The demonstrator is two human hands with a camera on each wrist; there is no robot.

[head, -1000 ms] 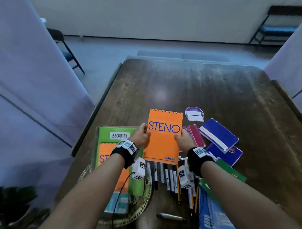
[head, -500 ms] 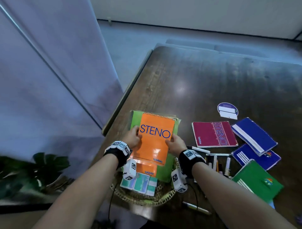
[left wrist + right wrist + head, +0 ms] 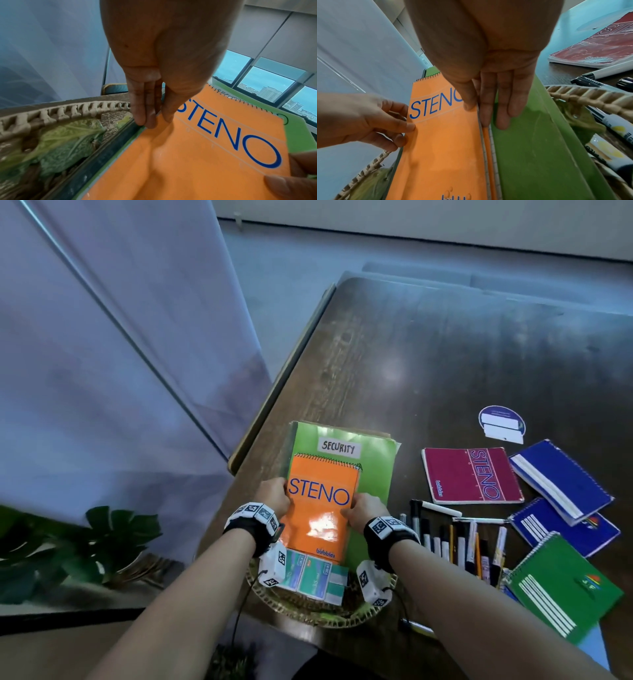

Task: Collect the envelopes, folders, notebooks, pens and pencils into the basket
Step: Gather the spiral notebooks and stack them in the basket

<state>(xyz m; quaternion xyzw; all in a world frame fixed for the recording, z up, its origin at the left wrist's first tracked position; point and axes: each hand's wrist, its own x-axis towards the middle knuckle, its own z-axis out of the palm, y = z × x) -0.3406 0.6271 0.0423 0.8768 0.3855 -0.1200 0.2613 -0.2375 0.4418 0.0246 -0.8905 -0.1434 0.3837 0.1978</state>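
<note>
Both forearms are extended forward, side by side.
The left hand and right hand are pinched, thumbs above, fingers beneath.

left hand pinching orange notebook

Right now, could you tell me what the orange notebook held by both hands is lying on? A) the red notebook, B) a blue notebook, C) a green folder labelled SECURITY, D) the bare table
C: the orange notebook lies on the green folder labelled SECURITY, over the basket, with the left hand and right hand at its edges.
</note>
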